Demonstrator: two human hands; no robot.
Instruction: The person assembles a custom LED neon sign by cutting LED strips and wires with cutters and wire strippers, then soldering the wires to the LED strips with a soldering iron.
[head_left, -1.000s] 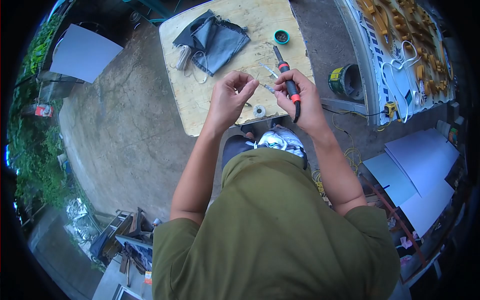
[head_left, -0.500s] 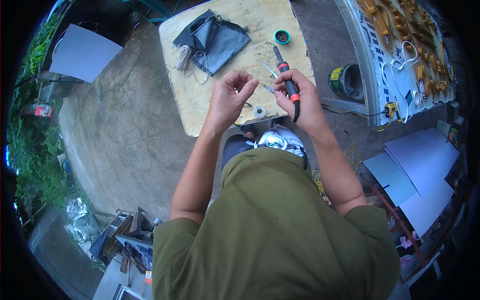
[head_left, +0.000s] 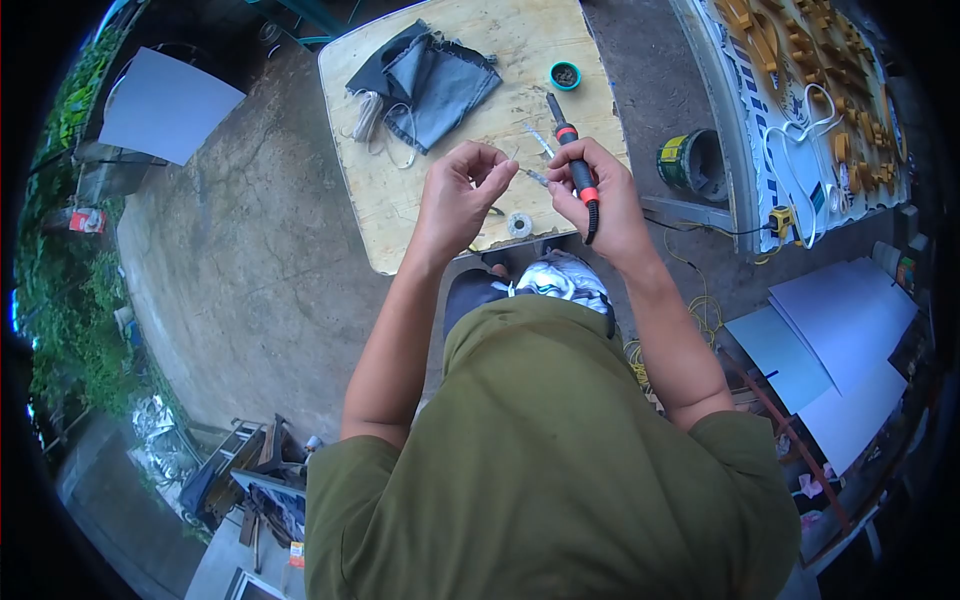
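Observation:
My right hand (head_left: 612,195) is wrapped round a red and black soldering iron (head_left: 568,138), its tip pointing away over the table. The same hand's fingertips pinch a short pale strip (head_left: 537,177). My left hand (head_left: 452,198) has thumb and forefinger pressed together at the strip's left end, where a thin wire seems to run; whatever lies inside the pinch is too small to make out. Just below the strip, a small spool (head_left: 519,225) rests by the table's near edge. Another narrow pale strip (head_left: 540,140) lies beyond the hands.
On the wooden table (head_left: 385,220) are grey-blue cloth (head_left: 435,95), a bundle of white cord (head_left: 367,117) and a teal cup (head_left: 565,75) with dark contents. A green bucket (head_left: 690,165) stands to the right, beside a board (head_left: 745,130) with a white cable (head_left: 800,130).

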